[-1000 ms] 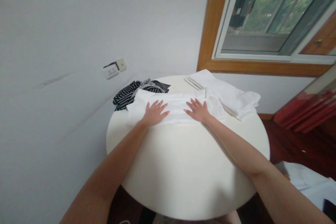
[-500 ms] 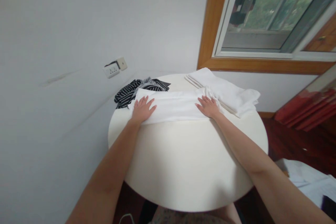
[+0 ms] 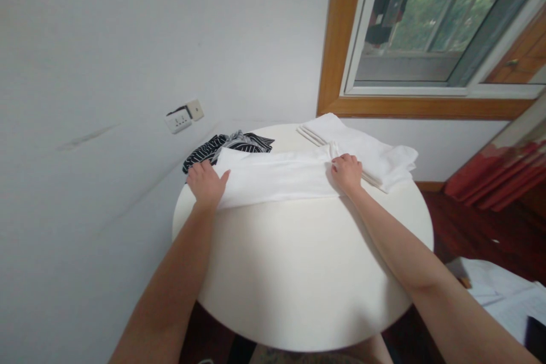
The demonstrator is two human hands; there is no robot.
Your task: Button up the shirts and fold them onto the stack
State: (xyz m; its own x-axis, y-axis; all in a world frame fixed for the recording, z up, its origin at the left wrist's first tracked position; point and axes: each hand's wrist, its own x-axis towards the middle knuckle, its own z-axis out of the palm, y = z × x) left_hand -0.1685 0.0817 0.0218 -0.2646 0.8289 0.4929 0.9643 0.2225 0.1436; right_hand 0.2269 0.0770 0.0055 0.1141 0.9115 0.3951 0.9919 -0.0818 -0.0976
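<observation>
A white cloth [image 3: 277, 179], folded into a long band, lies across the far half of a round white table [image 3: 307, 273]. My left hand [image 3: 205, 183] grips the band's left end, thumb over the top and fingers curled at the edge. At the band's right end my right hand [image 3: 347, 172] is closed on the fabric, knuckles up. Both forearms reach out over the table.
A black-and-white striped garment [image 3: 226, 145] is bunched at the table's back left. A stack of folded white cloths [image 3: 362, 151] lies at the back right, touching the band. A wall socket [image 3: 181, 118] and a wood-framed window [image 3: 426, 40] are behind. White sheets [image 3: 503, 301] lie on the red floor.
My hands slid apart from the cloth's middle to its two ends. Their fingers went from lying flat to closing on the fabric.
</observation>
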